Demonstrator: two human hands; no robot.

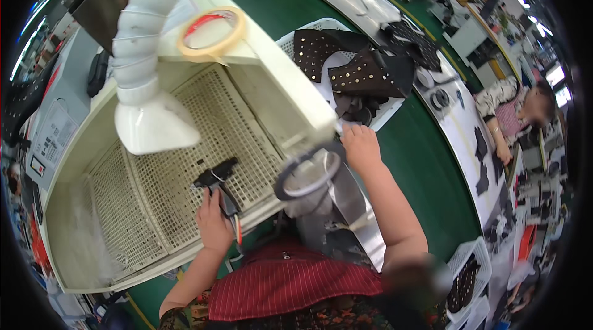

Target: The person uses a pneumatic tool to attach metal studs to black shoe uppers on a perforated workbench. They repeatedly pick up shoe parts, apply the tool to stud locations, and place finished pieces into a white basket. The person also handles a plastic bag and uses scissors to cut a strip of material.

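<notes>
My left hand [215, 222] is at the front of a cream, grid-floored work booth [287, 104]. Its stretched fingers lie beside the handle of a black gun-shaped tool [216, 174], touching or nearly touching it; the tool rests on the grid with a cord running toward me. My right hand [361, 146] is past the booth's right corner, fingers curled over the near rim of a white plastic basket [390, 111]. Brown studded pieces [364, 77], which look like leather, are heaped inside. The right fingertips are partly hidden.
A white flexible duct [143, 40] hangs over the booth. A tape roll [213, 33] lies on the booth's top edge, and a dark ring-shaped roll [309, 171] is at its near right corner. A long worktable [460, 126] runs along the right, with a co-worker [513, 114] beyond.
</notes>
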